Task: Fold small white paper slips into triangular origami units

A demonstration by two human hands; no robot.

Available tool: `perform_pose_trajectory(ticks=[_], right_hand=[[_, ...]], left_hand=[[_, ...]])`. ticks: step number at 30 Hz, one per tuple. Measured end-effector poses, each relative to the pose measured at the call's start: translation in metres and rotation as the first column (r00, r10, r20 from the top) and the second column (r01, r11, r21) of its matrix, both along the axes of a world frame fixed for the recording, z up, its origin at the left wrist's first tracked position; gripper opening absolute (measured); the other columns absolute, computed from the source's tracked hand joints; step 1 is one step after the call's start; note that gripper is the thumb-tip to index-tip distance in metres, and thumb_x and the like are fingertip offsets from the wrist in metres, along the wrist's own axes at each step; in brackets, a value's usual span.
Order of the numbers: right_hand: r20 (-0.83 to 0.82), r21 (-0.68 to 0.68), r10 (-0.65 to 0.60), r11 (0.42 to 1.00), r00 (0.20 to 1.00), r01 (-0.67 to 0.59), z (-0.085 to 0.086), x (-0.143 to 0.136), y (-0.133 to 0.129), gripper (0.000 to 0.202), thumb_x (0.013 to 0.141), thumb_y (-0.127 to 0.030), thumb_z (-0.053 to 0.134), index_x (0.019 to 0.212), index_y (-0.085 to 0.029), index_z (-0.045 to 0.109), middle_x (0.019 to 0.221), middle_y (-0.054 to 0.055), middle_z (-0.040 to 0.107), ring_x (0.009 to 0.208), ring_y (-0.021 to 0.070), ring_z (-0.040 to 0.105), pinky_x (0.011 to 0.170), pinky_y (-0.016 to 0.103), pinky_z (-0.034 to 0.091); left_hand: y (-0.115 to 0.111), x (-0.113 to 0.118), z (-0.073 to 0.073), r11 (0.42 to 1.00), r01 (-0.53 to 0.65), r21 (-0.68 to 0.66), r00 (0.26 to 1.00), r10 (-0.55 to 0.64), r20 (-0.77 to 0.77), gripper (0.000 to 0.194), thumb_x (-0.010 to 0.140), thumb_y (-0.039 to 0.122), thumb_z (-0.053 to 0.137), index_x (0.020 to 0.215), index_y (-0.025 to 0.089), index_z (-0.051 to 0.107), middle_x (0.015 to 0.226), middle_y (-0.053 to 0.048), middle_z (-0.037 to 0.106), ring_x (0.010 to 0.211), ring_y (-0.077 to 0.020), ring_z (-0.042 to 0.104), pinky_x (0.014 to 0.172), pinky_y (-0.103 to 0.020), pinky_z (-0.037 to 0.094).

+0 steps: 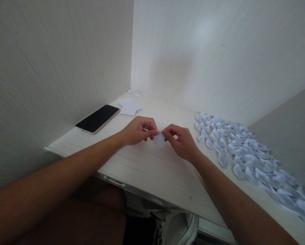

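Above the middle of the white desk [147,173], a small piece of white paper [159,140] hangs between my fingertips. My left hand [139,130] pinches its upper left corner between thumb and fingers. At the upper right corner my right hand [179,139] does the same, thumb on the near side. The paper's top edge looks folded, though the fingers hide part of it. Behind my left hand lies a small stack of white paper squares [129,107]. To the right of my right hand, many small folded paper pieces [234,143] cover the desk in a long spread.
A smartphone [98,118] with a dark screen lies at the left edge of the desk. Thin paper scraps [135,92] sit in the back corner. Pale walls [167,51] close off the left and back. Below the front edge is a metal drawer handle [114,181].
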State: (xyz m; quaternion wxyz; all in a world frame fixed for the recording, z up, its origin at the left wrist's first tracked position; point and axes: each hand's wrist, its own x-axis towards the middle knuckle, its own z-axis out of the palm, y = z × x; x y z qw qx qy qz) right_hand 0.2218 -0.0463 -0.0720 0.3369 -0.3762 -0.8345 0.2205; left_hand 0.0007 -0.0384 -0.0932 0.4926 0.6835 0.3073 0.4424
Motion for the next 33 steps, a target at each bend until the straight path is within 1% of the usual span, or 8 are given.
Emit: perform_pose_trajectory(ticks=[5, 8, 10, 13, 19, 23, 28, 33], right_hand=[[0.002, 0.053, -0.009, 0.999, 1.0, 0.009, 0.0026, 0.0015, 0.0002, 0.023, 0.099, -0.03, 0.059, 0.081, -0.02, 0.07, 0.069, 0.001, 0.071, 0.063, 0.0157, 0.062, 0.065, 0.029, 0.044], [-0.005, 0.087, -0.023, 0.996, 1.0, 0.024, 0.0031, 0.0013, -0.0002, 0.023, 0.099, -0.03, 0.058, 0.08, -0.02, 0.069, 0.069, 0.001, 0.071, 0.063, 0.0159, 0.062, 0.064, 0.029, 0.043], [-0.004, 0.099, -0.03, 0.995, 1.0, 0.03, 0.0029, 0.0008, -0.0009, 0.024, 0.099, -0.03, 0.058, 0.08, -0.02, 0.068, 0.069, 0.001, 0.071, 0.062, 0.0157, 0.062, 0.064, 0.029, 0.043], [0.007, 0.103, -0.032, 0.994, 0.999, 0.031, 0.0027, 0.0004, -0.0021, 0.024, 0.099, -0.03, 0.058, 0.08, -0.02, 0.068, 0.07, 0.002, 0.071, 0.063, 0.0155, 0.062, 0.065, 0.028, 0.044], [-0.011, 0.15, -0.066, 0.986, 0.998, 0.067, 0.002, 0.0013, -0.0015, 0.027, 0.1, -0.033, 0.058, 0.078, -0.02, 0.067, 0.069, 0.002, 0.07, 0.062, 0.0158, 0.062, 0.065, 0.029, 0.043], [-0.018, 0.142, -0.056, 0.988, 0.998, 0.058, 0.0011, 0.0009, -0.001, 0.027, 0.1, -0.033, 0.057, 0.078, -0.021, 0.067, 0.068, 0.002, 0.07, 0.063, 0.0161, 0.063, 0.065, 0.029, 0.044], [-0.05, 0.159, -0.091, 0.982, 0.995, 0.098, 0.0003, 0.0016, -0.0002, 0.026, 0.1, -0.033, 0.057, 0.078, -0.021, 0.065, 0.068, 0.001, 0.07, 0.063, 0.0166, 0.063, 0.064, 0.029, 0.045], [-0.062, 0.158, -0.098, 0.982, 0.993, 0.107, 0.0005, 0.0012, 0.0004, 0.027, 0.1, -0.035, 0.057, 0.078, -0.021, 0.066, 0.068, 0.002, 0.071, 0.063, 0.0168, 0.065, 0.065, 0.03, 0.045]], left_hand=[[-0.0001, 0.0006, 0.0009, 0.999, -0.022, -0.035, 1.0, 0.022, -0.015, 0.024, 0.079, 0.035, 0.083, 0.078, 0.015, 0.068, 0.067, -0.003, 0.07, 0.059, -0.0111, 0.064, 0.047, -0.018, 0.048], [-0.0017, 0.0012, 0.0026, 0.996, -0.028, -0.082, 0.997, 0.023, -0.067, 0.026, 0.078, 0.037, 0.083, 0.08, 0.014, 0.07, 0.066, -0.003, 0.071, 0.057, -0.011, 0.063, 0.046, -0.018, 0.048], [-0.0024, 0.0014, 0.0033, 0.996, -0.025, -0.084, 0.994, 0.016, -0.106, 0.025, 0.079, 0.036, 0.082, 0.079, 0.014, 0.07, 0.065, -0.003, 0.07, 0.054, -0.0095, 0.06, 0.045, -0.018, 0.047], [-0.0023, 0.0017, 0.0029, 0.999, -0.023, -0.049, 0.991, 0.016, -0.129, 0.024, 0.083, 0.034, 0.078, 0.075, 0.014, 0.067, 0.063, -0.002, 0.069, 0.05, -0.0072, 0.056, 0.044, -0.016, 0.044], [-0.0009, 0.002, 0.0002, 1.0, -0.018, -0.021, 0.985, 0.014, -0.173, 0.025, 0.084, 0.035, 0.077, 0.074, 0.015, 0.066, 0.063, -0.001, 0.07, 0.047, -0.0078, 0.054, 0.043, -0.017, 0.043], [-0.001, 0.0023, 0.0019, 0.998, -0.026, 0.062, 0.98, 0.037, -0.197, 0.023, 0.085, 0.028, 0.076, 0.07, 0.015, 0.065, 0.061, -0.001, 0.068, 0.054, -0.0074, 0.058, 0.051, -0.015, 0.042], [-0.002, 0.0024, 0.0033, 0.997, 0.002, 0.078, 0.966, 0.018, -0.258, 0.024, 0.089, 0.029, 0.074, 0.072, 0.015, 0.065, 0.06, 0.0, 0.068, 0.054, -0.0074, 0.056, 0.053, -0.016, 0.041], [-0.0027, 0.0017, 0.0031, 0.994, 0.008, 0.108, 0.953, 0.025, -0.301, 0.023, 0.091, 0.027, 0.071, 0.073, 0.015, 0.065, 0.063, -0.001, 0.071, 0.059, -0.0093, 0.061, 0.056, -0.017, 0.043]])
